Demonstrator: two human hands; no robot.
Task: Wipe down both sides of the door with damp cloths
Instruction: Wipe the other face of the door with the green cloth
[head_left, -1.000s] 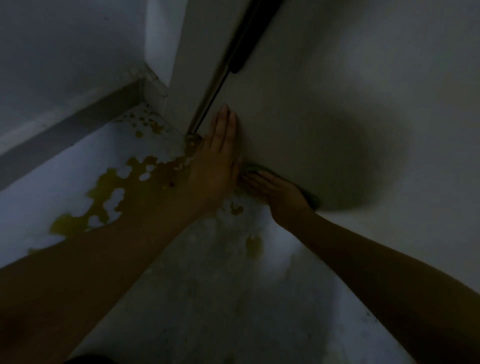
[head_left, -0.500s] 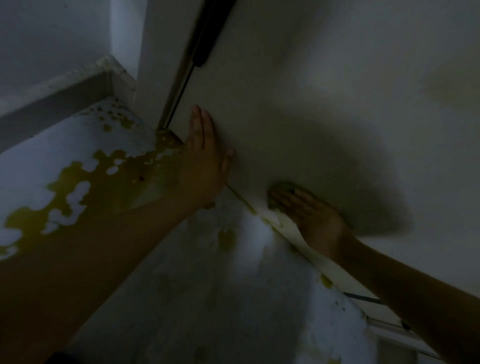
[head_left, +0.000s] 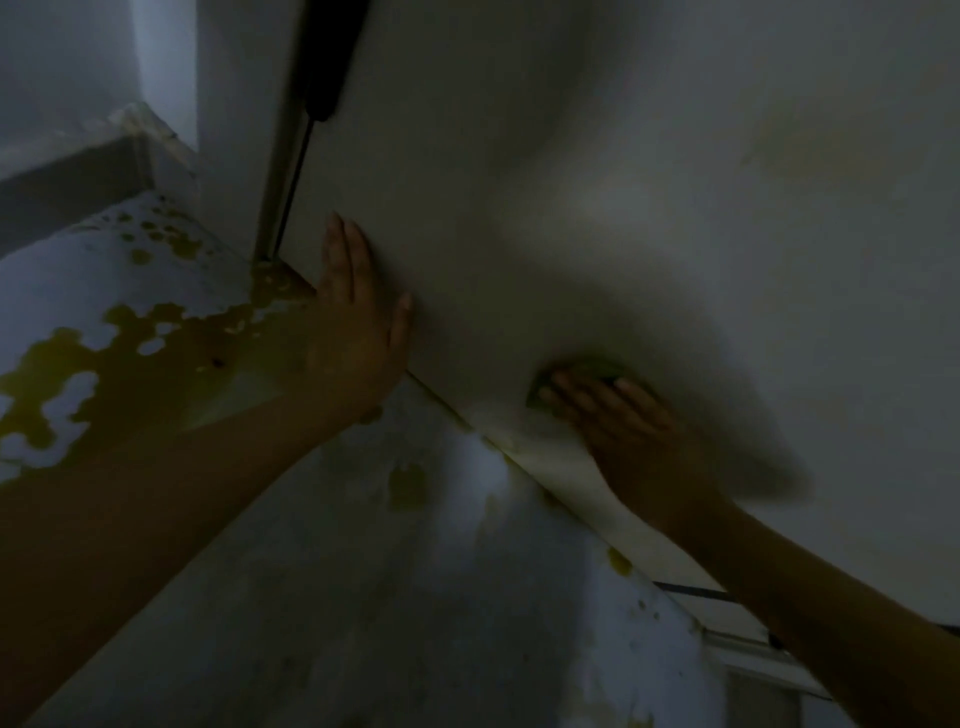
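Note:
The pale door fills the upper right of the dim head view, its bottom edge running diagonally down to the right. My left hand lies flat against the door near its hinge side, fingers together and pointing up, holding nothing. Low on the door, my right hand presses a greenish cloth flat on the surface; only the cloth's top edge shows past my fingers.
A dark rod with a black cylinder runs down the door's left edge to the floor. The whitish floor has yellow-brown patches at the left. A wall with a grey skirting stands at the far left.
My right hand has slid the cloth to the right along the door's bottom edge, away from my left hand. The view has shifted right; my left hand stays flat on the door.

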